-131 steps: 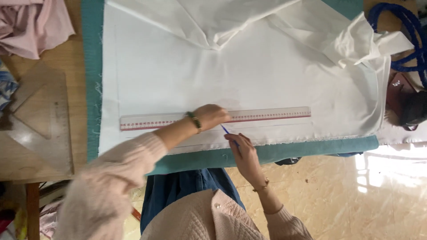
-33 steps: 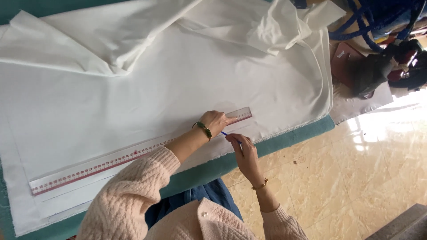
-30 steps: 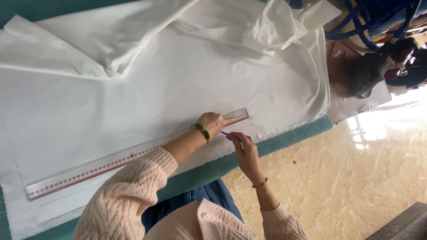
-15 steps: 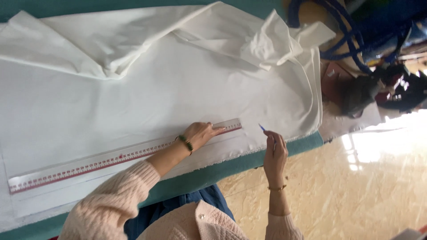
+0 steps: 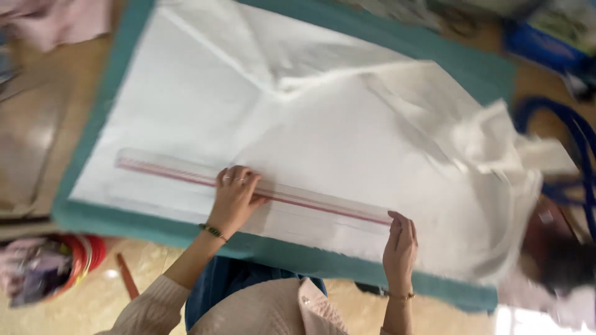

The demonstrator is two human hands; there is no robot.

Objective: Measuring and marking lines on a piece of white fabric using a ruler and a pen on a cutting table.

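Observation:
A long clear ruler with a red line lies across white fabric spread on a teal-covered table. My left hand presses down on the ruler near its middle, fingers curled over its top edge. My right hand rests on the fabric at the ruler's right end, fingers together and touching it. Whether it holds the blue pen seen earlier is hidden by blur. Both wrists wear thin bracelets.
The fabric bunches into folds at the right. A blue looped strap lies beyond the table's right end. Pink cloth lies at the top left, a red round object sits on the floor at the lower left.
My right hand has moved right along the ruler to its end, and the blue pen no longer shows. My left hand stays pressed on the ruler. The view has swung round.

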